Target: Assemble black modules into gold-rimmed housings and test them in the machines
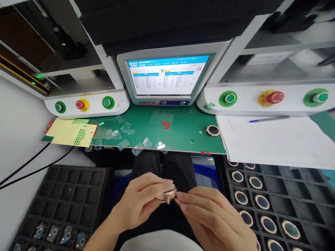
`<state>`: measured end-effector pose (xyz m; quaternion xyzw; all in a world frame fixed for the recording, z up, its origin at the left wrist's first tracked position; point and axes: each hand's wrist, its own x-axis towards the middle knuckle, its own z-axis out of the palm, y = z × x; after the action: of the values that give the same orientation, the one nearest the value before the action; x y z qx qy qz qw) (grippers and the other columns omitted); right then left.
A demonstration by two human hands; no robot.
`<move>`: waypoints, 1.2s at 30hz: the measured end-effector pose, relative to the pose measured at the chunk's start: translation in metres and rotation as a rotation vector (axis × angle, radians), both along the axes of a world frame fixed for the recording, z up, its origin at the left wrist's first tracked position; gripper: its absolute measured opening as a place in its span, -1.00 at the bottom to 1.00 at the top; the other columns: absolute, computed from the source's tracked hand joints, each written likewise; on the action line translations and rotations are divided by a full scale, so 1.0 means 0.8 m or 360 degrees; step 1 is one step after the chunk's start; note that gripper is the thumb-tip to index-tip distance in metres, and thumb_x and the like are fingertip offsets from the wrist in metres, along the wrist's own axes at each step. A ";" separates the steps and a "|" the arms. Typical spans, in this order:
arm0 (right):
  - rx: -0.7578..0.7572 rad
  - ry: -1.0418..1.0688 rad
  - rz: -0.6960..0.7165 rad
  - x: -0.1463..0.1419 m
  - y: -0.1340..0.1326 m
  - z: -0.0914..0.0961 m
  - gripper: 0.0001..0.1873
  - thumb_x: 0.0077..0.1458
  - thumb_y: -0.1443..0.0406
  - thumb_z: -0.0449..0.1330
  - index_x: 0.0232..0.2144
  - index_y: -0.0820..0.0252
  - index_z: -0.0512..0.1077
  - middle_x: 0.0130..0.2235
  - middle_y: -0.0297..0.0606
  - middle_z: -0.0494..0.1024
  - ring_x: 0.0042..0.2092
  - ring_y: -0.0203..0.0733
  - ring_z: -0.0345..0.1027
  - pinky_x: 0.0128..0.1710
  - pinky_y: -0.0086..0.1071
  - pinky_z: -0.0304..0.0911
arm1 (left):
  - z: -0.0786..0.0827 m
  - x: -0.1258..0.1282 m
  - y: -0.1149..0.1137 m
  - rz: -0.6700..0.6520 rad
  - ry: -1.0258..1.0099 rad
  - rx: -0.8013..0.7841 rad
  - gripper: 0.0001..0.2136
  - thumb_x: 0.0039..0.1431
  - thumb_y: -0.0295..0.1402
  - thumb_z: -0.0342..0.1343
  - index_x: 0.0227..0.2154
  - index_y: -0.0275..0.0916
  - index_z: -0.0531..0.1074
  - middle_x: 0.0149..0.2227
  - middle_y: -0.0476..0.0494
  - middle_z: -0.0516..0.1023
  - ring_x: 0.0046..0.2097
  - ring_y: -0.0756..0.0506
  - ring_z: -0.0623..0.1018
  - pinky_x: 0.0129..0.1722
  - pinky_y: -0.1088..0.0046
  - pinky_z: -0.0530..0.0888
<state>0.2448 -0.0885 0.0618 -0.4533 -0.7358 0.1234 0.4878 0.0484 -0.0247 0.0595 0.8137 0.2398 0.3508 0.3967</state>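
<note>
My left hand is closed around a small round gold-rimmed part, held over my lap. My right hand meets it from the right, its fingertips pinched at the part's edge, perhaps on a thin film I cannot make out. A second round gold-rimmed part lies on the green mat. At the right, a black compartment tray holds several more round parts. Another black tray at the left has a few wrapped parts in its nearest row.
A monitor stands at the back between two machines with green and red buttons. Peeled clear films litter the mat. A yellow sheet of green dots lies at left, lined paper and a pen at right.
</note>
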 end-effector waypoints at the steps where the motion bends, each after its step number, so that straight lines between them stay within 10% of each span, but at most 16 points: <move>1: 0.0010 -0.0054 -0.0018 0.000 -0.002 -0.002 -0.69 0.08 0.58 0.20 -0.16 0.19 0.45 -0.27 -0.22 0.68 -0.29 -0.21 0.56 -0.29 -0.42 0.53 | 0.000 0.000 0.000 0.0024 -0.0004 0.0010 -0.70 0.40 -0.43 -0.01 0.13 -0.21 0.42 -0.10 -0.25 0.61 -0.14 -0.08 0.60 -0.14 0.48 0.56; 10: 0.0041 0.0016 -0.0117 -0.022 -0.004 -0.005 -0.73 0.04 0.61 0.19 -0.29 0.20 0.40 -0.34 -0.15 0.64 -0.33 -0.23 0.50 -0.35 -0.43 0.49 | -0.004 0.005 -0.011 0.0337 0.0038 0.0130 -0.74 0.37 -0.47 0.00 0.05 -0.25 0.45 -0.16 -0.23 0.62 -0.18 -0.06 0.62 -0.20 0.53 0.56; 16: -0.0591 0.0859 -0.0146 -0.037 0.013 -0.053 -0.87 0.07 0.46 0.25 -0.34 0.16 0.47 -0.39 -0.27 0.60 -0.36 -0.26 0.50 -0.35 -0.43 0.46 | -0.025 -0.011 0.007 0.1387 -0.0273 -0.0462 -0.86 0.36 -0.36 0.06 -0.15 -0.22 0.51 -0.23 -0.09 0.63 -0.26 -0.04 0.63 -0.18 0.51 0.57; 20: -0.1398 0.1489 -0.0337 -0.037 0.057 -0.110 -0.52 -0.20 -0.01 0.45 -0.37 0.25 0.50 -0.51 -0.26 0.55 -0.48 -0.24 0.43 -0.47 -0.41 0.40 | -0.034 -0.015 0.016 0.1152 -0.0631 -0.1238 -0.74 0.20 -0.17 0.24 -0.25 -0.30 0.50 -0.27 -0.16 0.62 -0.32 -0.07 0.62 -0.29 0.47 0.59; 25: -0.1587 0.1557 -0.0288 -0.047 0.106 -0.140 -0.30 -0.25 -0.27 0.32 -0.63 0.31 0.44 -0.69 -0.24 0.39 -0.67 -0.34 0.20 -0.70 -0.47 0.12 | -0.039 -0.006 0.009 0.1020 -0.0781 -0.1709 -0.68 0.03 -0.17 0.37 -0.33 -0.27 0.41 -0.28 -0.18 0.64 -0.24 -0.14 0.65 -0.26 0.39 0.60; 32: -0.1376 0.1619 -0.0234 -0.054 0.100 -0.101 -0.41 -0.11 -0.18 0.31 -0.63 0.24 0.41 -0.70 -0.36 0.32 -0.65 -0.37 0.14 -0.64 -0.46 0.08 | -0.037 0.006 0.010 0.1135 -0.0741 -0.1707 -0.63 0.03 -0.10 0.34 -0.36 -0.37 0.47 -0.35 -0.26 0.62 -0.59 0.14 0.26 -0.63 0.65 0.23; 36: -0.1283 0.1542 -0.0053 -0.041 0.065 -0.059 -0.48 0.07 -0.06 0.27 -0.66 0.23 0.40 -0.69 -0.33 0.35 -0.62 -0.35 0.20 -0.59 -0.46 0.15 | -0.037 0.016 0.009 0.1090 -0.0807 -0.1824 -0.62 -0.06 -0.13 0.41 -0.36 -0.34 0.49 -0.32 -0.18 0.59 -0.47 0.06 0.46 -0.48 0.59 0.44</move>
<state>0.2120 -0.0367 0.0144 -0.5057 -0.3198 0.5747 0.5583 0.0608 -0.0173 0.0302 0.2496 0.5289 0.4528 0.6730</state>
